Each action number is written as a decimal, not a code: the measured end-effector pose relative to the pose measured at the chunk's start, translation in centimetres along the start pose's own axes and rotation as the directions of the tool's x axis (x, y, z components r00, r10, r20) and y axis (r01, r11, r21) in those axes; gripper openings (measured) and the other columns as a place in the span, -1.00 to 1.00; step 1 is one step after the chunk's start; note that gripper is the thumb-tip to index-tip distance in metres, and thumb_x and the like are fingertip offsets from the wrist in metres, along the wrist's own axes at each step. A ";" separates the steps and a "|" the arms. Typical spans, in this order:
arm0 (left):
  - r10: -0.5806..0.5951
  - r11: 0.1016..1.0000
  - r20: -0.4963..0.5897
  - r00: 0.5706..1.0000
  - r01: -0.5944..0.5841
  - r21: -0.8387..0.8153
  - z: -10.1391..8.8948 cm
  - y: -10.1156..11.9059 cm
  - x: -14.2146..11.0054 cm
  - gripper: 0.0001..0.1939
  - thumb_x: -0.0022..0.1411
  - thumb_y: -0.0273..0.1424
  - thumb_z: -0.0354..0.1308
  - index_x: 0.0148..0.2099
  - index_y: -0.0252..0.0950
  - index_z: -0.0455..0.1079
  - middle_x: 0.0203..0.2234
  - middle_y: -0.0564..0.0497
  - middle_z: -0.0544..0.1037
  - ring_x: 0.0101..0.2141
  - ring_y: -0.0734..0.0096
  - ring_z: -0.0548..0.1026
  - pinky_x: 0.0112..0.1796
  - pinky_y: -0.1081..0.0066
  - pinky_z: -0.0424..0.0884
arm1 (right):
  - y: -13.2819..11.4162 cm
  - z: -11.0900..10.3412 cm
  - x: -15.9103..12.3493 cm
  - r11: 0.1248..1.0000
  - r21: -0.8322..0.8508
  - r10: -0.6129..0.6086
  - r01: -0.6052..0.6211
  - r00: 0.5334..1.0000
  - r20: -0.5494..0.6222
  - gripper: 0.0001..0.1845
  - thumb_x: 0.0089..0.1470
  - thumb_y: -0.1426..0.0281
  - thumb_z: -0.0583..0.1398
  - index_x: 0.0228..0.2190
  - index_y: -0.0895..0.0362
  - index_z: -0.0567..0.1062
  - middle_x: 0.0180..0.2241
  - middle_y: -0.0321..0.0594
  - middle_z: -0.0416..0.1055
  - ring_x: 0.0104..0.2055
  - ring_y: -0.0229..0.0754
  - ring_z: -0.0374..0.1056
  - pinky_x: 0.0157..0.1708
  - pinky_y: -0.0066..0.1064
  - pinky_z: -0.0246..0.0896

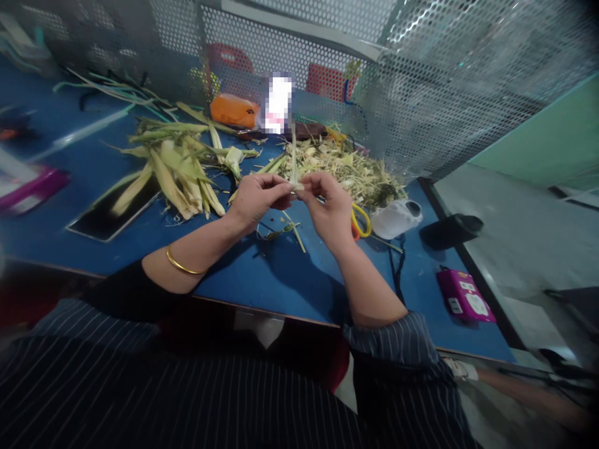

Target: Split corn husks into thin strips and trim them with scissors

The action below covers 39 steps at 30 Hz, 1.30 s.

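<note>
The left hand and the right hand meet above the blue table. The thumb and fingers of each hand pinch a small pale husk strip, with 1 narrow part pointing up from between them. Whether the 2 hands press with equal force, I cannot tell.

The strip looks thin and dry, so I judge it could split along its length if the 2 hands pull apart or twist too strongly. If 1 pinch becomes loose, the folded part between the fingertips could open again. The strip could also slip away and be lost, because the scrap pile just behind has nearly the same colour.

Right of the right hand is a yellow handle, probably of scissors; its blades I cannot see. If the wrist swings outward, it may push this handle or the white roll beside it. A thin stalk lies below the hands and might catch on a finger. The husk bundle, at left, could be disturbed by a wide movement of the left arm.
</note>
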<state>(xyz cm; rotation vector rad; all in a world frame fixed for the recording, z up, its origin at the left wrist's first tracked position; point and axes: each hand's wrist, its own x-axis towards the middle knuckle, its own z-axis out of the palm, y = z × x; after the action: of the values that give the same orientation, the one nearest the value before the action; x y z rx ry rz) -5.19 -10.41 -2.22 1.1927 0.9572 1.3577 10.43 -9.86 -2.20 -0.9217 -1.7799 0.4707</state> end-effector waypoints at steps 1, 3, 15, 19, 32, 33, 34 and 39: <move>-0.023 1.000 0.005 1.000 0.023 -0.021 0.0 0.0 0.0 -0.81 0.01 -0.33 0.33 -0.41 -0.38 0.48 -0.56 0.00 0.55 -0.55 0.49 0.50 -0.43 0.45 0.46 | 0.0 0.0 0.0 1.000 -0.025 -0.017 0.017 1.000 0.003 -0.94 0.09 0.44 0.18 -0.34 0.04 0.43 -0.41 -0.36 0.38 -0.35 -0.30 0.31 -0.24 -0.37 0.25; -0.076 0.995 0.021 0.997 0.077 -0.063 -0.1 0.1 0.0 -0.81 0.01 -0.34 0.32 -0.41 -0.38 0.47 -0.55 0.00 0.55 -0.54 0.49 0.50 -0.43 0.45 0.45 | -0.1 0.1 -0.1 0.998 -0.054 -0.037 0.037 0.999 0.002 -0.93 0.10 0.45 0.16 -0.37 0.05 0.44 -0.40 -0.35 0.38 -0.33 -0.29 0.30 -0.23 -0.36 0.24; -0.099 0.985 -0.030 0.995 0.094 -0.145 0.1 -0.3 0.1 -0.84 -0.08 -0.44 0.34 -0.40 -0.38 0.46 -0.57 0.06 0.52 -0.53 0.49 0.51 -0.37 0.42 0.47 | 0.3 0.4 -0.2 0.988 0.079 0.132 -0.132 0.991 0.005 -0.94 0.04 0.45 0.20 -0.45 0.09 0.40 -0.49 -0.36 0.39 -0.41 -0.30 0.33 -0.33 -0.38 0.26; -0.053 0.995 -0.037 0.998 0.049 -0.090 0.4 -0.2 -0.1 -0.85 -0.08 -0.44 0.34 -0.41 -0.38 0.47 -0.58 0.05 0.52 -0.54 0.50 0.49 -0.38 0.41 0.47 | 0.7 0.5 -0.1 0.975 0.147 0.171 -0.168 0.985 -0.007 -0.90 0.00 0.45 0.23 -0.44 0.08 0.37 -0.51 -0.39 0.36 -0.45 -0.31 0.32 -0.38 -0.40 0.26; -0.211 0.959 0.057 0.976 0.218 -0.182 -0.1 -0.4 0.0 -0.83 0.00 -0.36 0.32 -0.43 -0.38 0.47 -0.54 0.03 0.52 -0.54 0.57 0.46 -0.45 0.51 0.42 | 0.2 0.1 -0.4 0.954 -0.261 -0.137 0.147 0.989 0.057 -0.92 0.16 0.40 0.13 -0.33 0.03 0.44 -0.33 -0.29 0.45 -0.24 -0.21 0.36 -0.16 -0.29 0.21; -0.233 0.951 0.066 0.970 0.242 -0.191 -0.2 -0.4 0.0 -0.84 0.00 -0.38 0.32 -0.42 -0.38 0.46 -0.54 0.03 0.52 -0.53 0.56 0.46 -0.45 0.51 0.42 | 0.2 0.1 -0.4 0.956 -0.258 -0.128 0.137 0.990 0.053 -0.90 0.17 0.39 0.12 -0.35 0.04 0.44 -0.34 -0.29 0.46 -0.24 -0.21 0.36 -0.16 -0.29 0.22; -0.250 0.946 0.067 0.966 0.258 -0.197 -0.2 -0.4 0.0 -0.85 -0.01 -0.39 0.32 -0.40 -0.37 0.46 -0.53 0.03 0.52 -0.52 0.55 0.48 -0.44 0.51 0.42 | 0.2 0.1 -0.4 0.964 -0.240 -0.109 0.118 0.993 0.048 -0.89 0.18 0.39 0.11 -0.37 0.04 0.44 -0.35 -0.29 0.45 -0.25 -0.21 0.36 -0.17 -0.30 0.22; -0.217 0.960 0.018 0.976 0.217 -0.179 0.0 -0.2 0.0 -0.83 -0.05 -0.46 0.32 -0.34 -0.36 0.45 -0.55 0.06 0.52 -0.49 0.50 0.52 -0.40 0.47 0.44 | 0.2 0.1 -0.3 0.996 -0.085 -0.010 0.013 0.999 0.039 -0.92 0.11 0.41 0.16 -0.43 0.08 0.43 -0.41 -0.33 0.42 -0.32 -0.27 0.33 -0.23 -0.35 0.24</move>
<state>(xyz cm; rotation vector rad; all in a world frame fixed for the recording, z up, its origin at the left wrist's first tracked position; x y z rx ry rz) -5.14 -10.40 -2.40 0.9216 0.9166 1.2411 10.42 -9.95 -2.53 -0.9667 -1.8512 0.4097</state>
